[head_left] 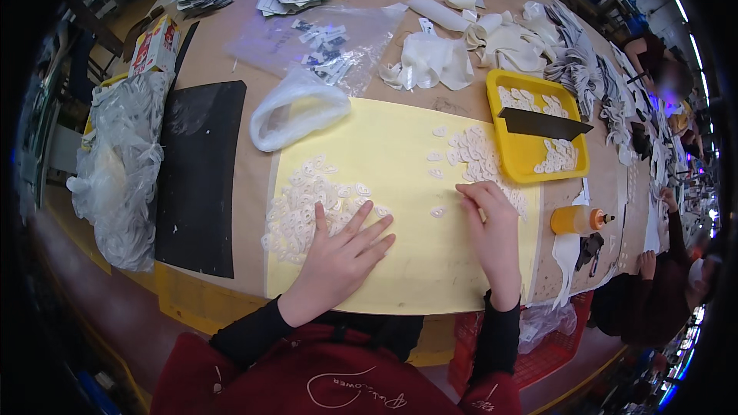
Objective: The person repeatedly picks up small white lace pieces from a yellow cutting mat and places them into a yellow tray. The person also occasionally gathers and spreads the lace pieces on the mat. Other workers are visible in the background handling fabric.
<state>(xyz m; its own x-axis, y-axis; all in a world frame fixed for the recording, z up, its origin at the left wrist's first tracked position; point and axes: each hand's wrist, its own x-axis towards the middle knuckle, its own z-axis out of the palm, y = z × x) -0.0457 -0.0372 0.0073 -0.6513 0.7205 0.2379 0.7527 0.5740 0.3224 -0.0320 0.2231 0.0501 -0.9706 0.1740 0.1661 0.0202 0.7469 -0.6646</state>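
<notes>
A heap of small whitish heart-like pieces (296,207) lies on the left of a pale yellow sheet (400,261). My left hand (334,261) rests at the heap's near right edge, fingers spread wide, the fingertips among the outer pieces. Over the right part of the sheet, my right hand (494,223) has its thumb and fingers bent together in a pinch; anything between them is too small to make out. A single piece (437,212) lies just left of its fingertips. Beyond this hand, a second group of pieces (474,150) spreads toward a yellow tray (530,169).
The tray holds similar pieces and a dark strip (546,124). An orange-yellow bottle (573,220) stands to the right. A clear plastic bag (296,111), a black board (200,177) and fabric pieces (430,61) surround the sheet. Other people work at far right.
</notes>
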